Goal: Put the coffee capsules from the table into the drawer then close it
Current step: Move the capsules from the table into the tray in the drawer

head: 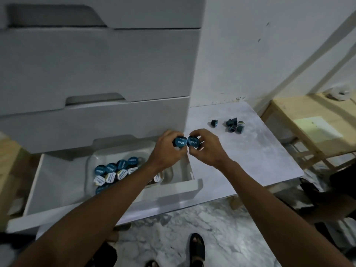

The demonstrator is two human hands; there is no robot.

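Left capsule pinched in left hand, right capsule in right hand, blue lids touching, above the open drawer's right wall. Below left hand: tray. Beyond right hand: loose capsules on bare table.

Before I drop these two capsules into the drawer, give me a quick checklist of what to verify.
1. Left hand grips first capsule: ok.
2. Right hand grips second capsule: ok.
3. Drawer open: ok.
4. Tray has free room: cannot tell, forearm hides part.
5. Table cleared: not ok, loose capsules lie there.
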